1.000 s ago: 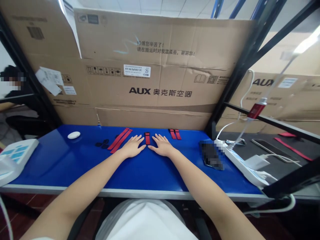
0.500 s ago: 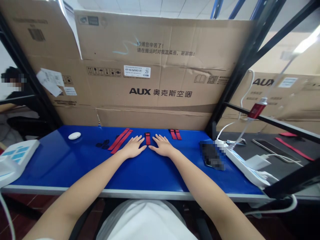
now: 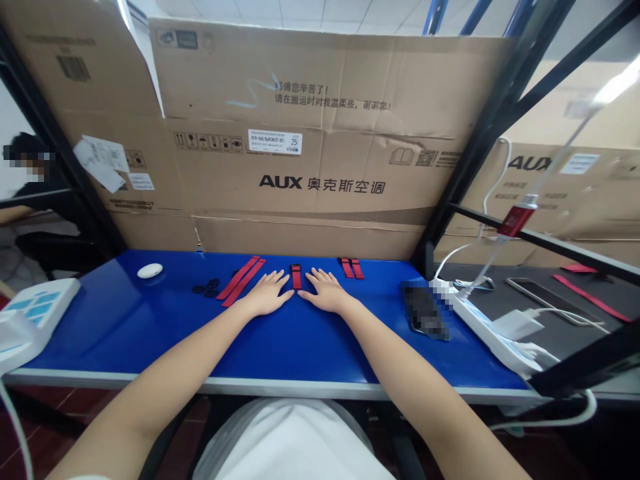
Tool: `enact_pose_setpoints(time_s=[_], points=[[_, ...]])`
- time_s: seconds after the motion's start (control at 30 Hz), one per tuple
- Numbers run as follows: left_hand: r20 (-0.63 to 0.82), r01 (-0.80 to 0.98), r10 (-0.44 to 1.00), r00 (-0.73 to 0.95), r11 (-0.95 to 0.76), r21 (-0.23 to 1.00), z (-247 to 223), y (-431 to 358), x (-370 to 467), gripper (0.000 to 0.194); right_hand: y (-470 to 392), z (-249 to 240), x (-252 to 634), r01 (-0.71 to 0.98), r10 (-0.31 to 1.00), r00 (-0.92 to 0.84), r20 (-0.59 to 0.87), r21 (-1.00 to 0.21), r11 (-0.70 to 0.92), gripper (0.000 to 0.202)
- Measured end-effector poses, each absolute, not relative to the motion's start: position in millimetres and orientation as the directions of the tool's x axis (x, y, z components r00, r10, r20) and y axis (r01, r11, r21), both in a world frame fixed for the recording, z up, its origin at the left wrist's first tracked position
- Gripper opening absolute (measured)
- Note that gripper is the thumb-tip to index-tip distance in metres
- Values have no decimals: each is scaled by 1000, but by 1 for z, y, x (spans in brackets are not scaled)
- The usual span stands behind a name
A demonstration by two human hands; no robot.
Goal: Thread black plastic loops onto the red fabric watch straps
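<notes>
My left hand lies flat on the blue tabletop, fingers spread, holding nothing. Close by on the other side, my right hand is also flat with its fingers apart. Between the two hands lies a short red strap with a black buckle. Left of my left hand are two longer red strap pieces, side by side at a slant. Several small black buckles sit beyond them. Two short red straps with black ends lie to the right of my right hand, near the cardboard.
A cardboard wall closes off the back. At the right are a dark phone-like object, blurred out, and a white power strip with cables. A white round object and a white device are at the left. Another person sits far left.
</notes>
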State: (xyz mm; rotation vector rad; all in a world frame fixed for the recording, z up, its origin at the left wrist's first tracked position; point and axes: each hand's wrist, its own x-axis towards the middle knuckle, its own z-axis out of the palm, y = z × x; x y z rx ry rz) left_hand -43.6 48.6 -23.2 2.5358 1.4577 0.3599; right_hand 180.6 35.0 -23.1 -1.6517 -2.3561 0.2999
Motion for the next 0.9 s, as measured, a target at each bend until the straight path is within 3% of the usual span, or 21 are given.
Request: enact_pose_setpoints(time_s=[0.13, 0.23, 0.3, 0.4, 0.5, 0.6, 0.7, 0.83, 0.9], points=[[161, 925, 954, 253, -288, 248, -26, 47, -42, 83, 32, -22, 169, 890, 932, -319, 173, -282, 357, 80], [196, 977, 980, 31, -71, 201, -26, 45, -41, 84, 26, -21, 155, 833, 849, -436, 299, -223, 506, 60], [187, 987, 982, 3, -33, 160, -23, 43, -41, 82, 24, -21, 149, 789, 798, -511, 319, -193, 583, 51], [165, 993, 985, 55, -72, 95, -17, 40, -40, 75, 25, -19, 152, 801, 821, -506, 266, -207, 561, 47], [151, 983, 976, 159, -171, 73, -13, 35, -36, 66, 34, -16, 172, 883, 910, -371, 186, -234, 408, 50], [150, 932, 935, 323, -341, 120, -10, 28, -31, 58, 43, -12, 201, 952, 977, -169, 129, -236, 196, 48], [167, 813, 840, 516, -541, 213, -10, 21, -25, 53, 46, -9, 218, 970, 985, -76, 158, -218, 110, 43], [245, 625, 712, 658, -698, 350, -14, 18, -15, 47, 38, -11, 202, 881, 907, -294, 301, -283, 380, 41], [312, 555, 684, 659, -723, 411, -15, 21, -12, 44, 33, -13, 184, 802, 867, -408, 285, -341, 490, 41]])
